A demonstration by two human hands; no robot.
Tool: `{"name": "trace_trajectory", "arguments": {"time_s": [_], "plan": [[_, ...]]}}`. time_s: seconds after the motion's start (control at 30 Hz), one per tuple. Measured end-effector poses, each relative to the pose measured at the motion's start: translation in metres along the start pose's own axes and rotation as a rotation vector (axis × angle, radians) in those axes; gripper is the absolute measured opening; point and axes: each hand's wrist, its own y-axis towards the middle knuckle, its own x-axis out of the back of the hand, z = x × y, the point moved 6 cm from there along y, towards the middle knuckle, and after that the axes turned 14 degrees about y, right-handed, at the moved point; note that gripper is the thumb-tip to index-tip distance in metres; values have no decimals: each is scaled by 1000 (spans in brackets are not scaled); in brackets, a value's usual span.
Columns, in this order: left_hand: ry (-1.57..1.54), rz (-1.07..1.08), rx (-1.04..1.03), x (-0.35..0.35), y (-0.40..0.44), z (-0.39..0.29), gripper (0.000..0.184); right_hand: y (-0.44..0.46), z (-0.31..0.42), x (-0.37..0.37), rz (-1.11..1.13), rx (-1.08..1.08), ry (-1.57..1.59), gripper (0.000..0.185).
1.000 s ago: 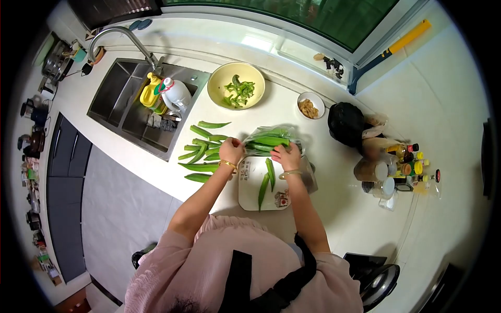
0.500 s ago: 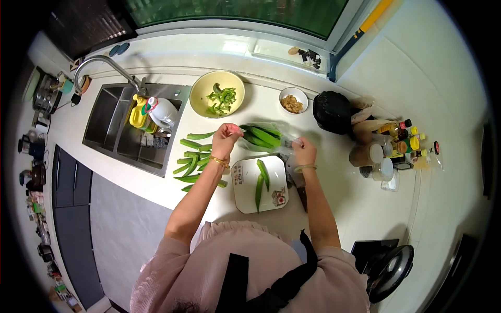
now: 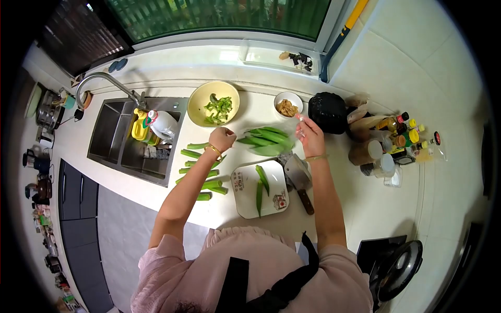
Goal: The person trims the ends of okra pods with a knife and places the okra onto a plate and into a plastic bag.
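Observation:
A clear plastic bag of okra (image 3: 267, 140) hangs stretched between my two hands above the counter. My left hand (image 3: 223, 139) is closed at the bag's left edge, its fingertips mostly hidden. My right hand (image 3: 311, 136) pinches the bag's other edge, near a small bowl of brown pieces (image 3: 288, 106). Below the bag, a white square plate (image 3: 245, 201) holds two okra pods (image 3: 260, 197). A cleaver (image 3: 298, 173) with a wooden handle lies at the plate's right, under my right forearm. Several loose okra (image 3: 210, 184) lie on the counter beneath my left forearm.
A cream bowl of cut green pieces (image 3: 196, 110) stands behind my left hand. The steel sink (image 3: 104, 128) at left holds jugs (image 3: 163, 124). To the right are a black plastic bag (image 3: 327, 112), bottles and jars (image 3: 386, 166); a pan lid (image 3: 401, 270) stands lower right.
My right hand has risen and shifted away from me, drawing the bag wider. The okra in it now spread out between my hands. The cleaver shows more fully, and the view has shifted slightly.

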Motion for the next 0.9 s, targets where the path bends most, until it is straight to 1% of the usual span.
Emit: {"name": "trace_trajectory", "arguments": {"time_s": [0.03,0.1,0.17,0.2,0.23,0.3,0.33,0.37,0.4,0.43,0.47,0.5,0.57,0.6,0.67,0.73,0.77,0.83,0.9], "plan": [[-44,12,7,-4,2,-1,23,-4,1,-3,-18,13,-41,24],[-403,-70,-79,1,-3,-19,22,-5,2,-1,-43,20,-86,24],[-787,-8,-58,3,-6,-30,18,-5,13,8,-25,179,-137,24],[-860,36,16,-1,-8,-28,15,-4,17,11,-44,202,-123,22],[-861,36,18,-2,-11,-29,15,-4,17,16,-45,200,-124,22],[-807,152,160,-16,-18,-25,14,-5,8,30,-111,122,-395,21],[-816,149,121,-20,-18,-23,15,-8,5,35,-112,158,-452,18],[-818,157,132,-25,-20,-21,15,-11,0,41,-119,146,-455,18],[-843,152,102,-25,-23,-24,16,-21,13,42,-193,451,-747,16],[-870,143,73,-23,-27,-27,17,-39,28,19,-255,761,-1034,14],[-842,165,85,-22,-31,-29,20,-62,42,-1,-316,1000,-1245,12],[-830,182,97,-23,-34,-30,21,-75,42,-12,-303,980,-1251,12],[-862,191,87,-24,-37,-31,23,-88,28,-11,-248,651,-1011,11],[-884,215,85,-24,-38,-32,24,-93,8,-9,-160,487,-1012,8],[-912,231,74,-22,-45,-35,25,-104,-39,-9,133,331,-1091,11],[-904,235,77,-23,-48,-33,25,-114,-83,-1,239,242,-1408,20],[-896,244,68,-26,-49,-31,26,-113,-94,4,243,241,-1407,20],[-889,245,67,-27,-51,-27,27,-111,-115,10,220,85,-1555,30],[-917,266,23,-29,-54,-26,28,-105,-131,13,227,39,-1552,33]]}}
